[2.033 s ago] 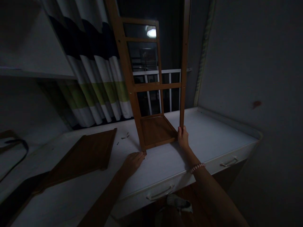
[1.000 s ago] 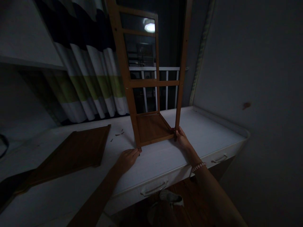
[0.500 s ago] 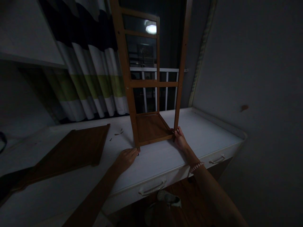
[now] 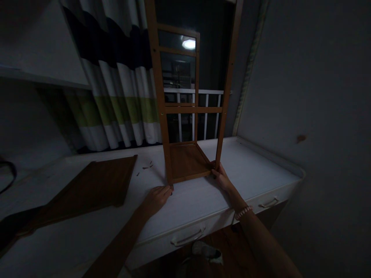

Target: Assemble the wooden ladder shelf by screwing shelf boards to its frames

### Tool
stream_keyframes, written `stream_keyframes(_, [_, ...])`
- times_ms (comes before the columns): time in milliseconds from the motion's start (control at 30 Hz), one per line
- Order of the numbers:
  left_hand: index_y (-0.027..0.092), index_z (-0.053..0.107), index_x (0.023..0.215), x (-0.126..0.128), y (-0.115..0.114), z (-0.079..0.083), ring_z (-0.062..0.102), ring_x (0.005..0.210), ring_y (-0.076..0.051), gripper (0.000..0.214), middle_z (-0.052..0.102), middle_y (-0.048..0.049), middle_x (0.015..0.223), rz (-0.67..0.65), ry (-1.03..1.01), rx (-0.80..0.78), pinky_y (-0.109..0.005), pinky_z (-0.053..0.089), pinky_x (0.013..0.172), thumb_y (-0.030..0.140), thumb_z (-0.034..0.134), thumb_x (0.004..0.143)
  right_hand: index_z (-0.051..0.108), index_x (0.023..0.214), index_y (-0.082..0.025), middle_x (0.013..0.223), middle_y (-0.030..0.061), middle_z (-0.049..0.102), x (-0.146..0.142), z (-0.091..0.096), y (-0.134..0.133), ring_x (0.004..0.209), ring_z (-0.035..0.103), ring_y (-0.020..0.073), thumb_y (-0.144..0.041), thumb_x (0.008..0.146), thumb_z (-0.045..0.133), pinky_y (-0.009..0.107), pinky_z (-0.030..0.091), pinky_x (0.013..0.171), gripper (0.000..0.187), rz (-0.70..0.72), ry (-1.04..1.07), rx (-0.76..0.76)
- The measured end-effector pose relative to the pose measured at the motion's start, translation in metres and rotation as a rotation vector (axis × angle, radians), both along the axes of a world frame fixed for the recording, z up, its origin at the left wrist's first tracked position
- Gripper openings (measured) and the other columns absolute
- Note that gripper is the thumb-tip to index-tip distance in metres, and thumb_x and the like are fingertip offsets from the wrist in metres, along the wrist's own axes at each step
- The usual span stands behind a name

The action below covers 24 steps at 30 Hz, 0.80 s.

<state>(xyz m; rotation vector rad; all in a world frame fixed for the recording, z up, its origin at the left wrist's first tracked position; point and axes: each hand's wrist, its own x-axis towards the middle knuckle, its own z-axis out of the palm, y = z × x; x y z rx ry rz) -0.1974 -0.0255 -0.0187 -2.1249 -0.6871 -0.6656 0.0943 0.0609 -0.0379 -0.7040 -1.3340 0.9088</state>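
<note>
A tall brown wooden shelf frame [image 4: 165, 146] stands upright on the white desk, its low wooden panel [image 4: 188, 160] near the desktop. My right hand [image 4: 222, 177] is closed around the foot of the front right leg; a bracelet [image 4: 244, 211] is on that wrist. At the front left leg's foot, my left hand [image 4: 158, 197] has its fingers pressed together. A tiny dark piece [image 4: 171, 193] shows by those fingertips, too small to name. Whether the fingers also grip the leg is hidden.
Brown wooden panels [image 4: 95, 185] lie on the desk [image 4: 261, 166] at the left. Several small screw-like bits [image 4: 146, 167] are scattered beside them. A striped curtain [image 4: 124, 96] and a dark window are behind; a grey wall [image 4: 319, 96] stands on the right.
The whole scene has shifted slightly right and down in the view. Both hands stay at the feet of the frame's front legs.
</note>
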Motion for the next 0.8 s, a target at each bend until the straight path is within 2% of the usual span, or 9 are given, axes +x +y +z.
stream_keyframes(167, [0.012, 0.056, 0.081, -0.0008, 0.0008, -0.0017, 0.059, 0.063, -0.013, 0.021, 0.063, -0.0045, 0.073, -0.005, -0.004, -0.011, -0.025, 0.048, 0.058, 0.010, 0.036, 0.085, 0.047, 0.101, -0.028, 0.101, 0.0011, 0.052, -0.0013, -0.0001, -0.0008, 0.098, 0.047, 0.0185, -0.032, 0.071, 0.055, 0.038, 0.036, 0.091, 0.032, -0.071, -0.080, 0.024])
stream_keyframes(300, [0.013, 0.056, 0.081, -0.0018, 0.0015, -0.0040, 0.059, 0.061, -0.012, 0.022, 0.063, -0.0037, 0.073, 0.013, -0.013, -0.020, -0.025, 0.048, 0.058, 0.009, 0.035, 0.085, 0.041, 0.109, -0.027, 0.108, 0.0041, 0.049, -0.0041, -0.0017, -0.0011, 0.105, 0.045, 0.0193, -0.038, 0.072, 0.054, 0.041, 0.033, 0.096, 0.040, -0.127, -0.087, 0.012])
stream_keyframes(433, [0.013, 0.055, 0.080, -0.0015, 0.0006, -0.0030, 0.057, 0.059, -0.012, 0.021, 0.062, -0.0035, 0.070, 0.012, -0.019, -0.039, -0.025, 0.047, 0.056, 0.009, 0.036, 0.084, 0.034, 0.116, -0.029, 0.116, 0.0044, 0.045, -0.0071, -0.0006, -0.0043, 0.111, 0.042, 0.0189, -0.040, 0.072, 0.055, 0.040, 0.031, 0.099, 0.050, -0.171, -0.088, 0.038])
stream_keyframes(567, [0.013, 0.055, 0.079, -0.0013, 0.0002, -0.0024, 0.058, 0.059, -0.012, 0.021, 0.062, -0.0031, 0.069, 0.005, -0.027, -0.054, -0.025, 0.046, 0.056, 0.009, 0.035, 0.085, 0.027, 0.122, -0.031, 0.116, 0.0039, 0.045, -0.0083, 0.0008, -0.0063, 0.108, 0.045, 0.0191, -0.042, 0.074, 0.052, 0.042, 0.034, 0.097, 0.056, -0.196, -0.055, 0.038])
stream_keyframes(800, [0.014, 0.055, 0.078, -0.0012, 0.0001, -0.0038, 0.058, 0.061, -0.012, 0.020, 0.062, -0.0027, 0.070, 0.031, -0.024, -0.077, -0.025, 0.047, 0.057, 0.009, 0.037, 0.084, 0.028, 0.125, -0.032, 0.121, 0.0042, 0.042, -0.0081, -0.0010, -0.0035, 0.116, 0.039, 0.0201, -0.044, 0.075, 0.050, 0.043, 0.028, 0.101, 0.056, -0.254, -0.132, 0.086])
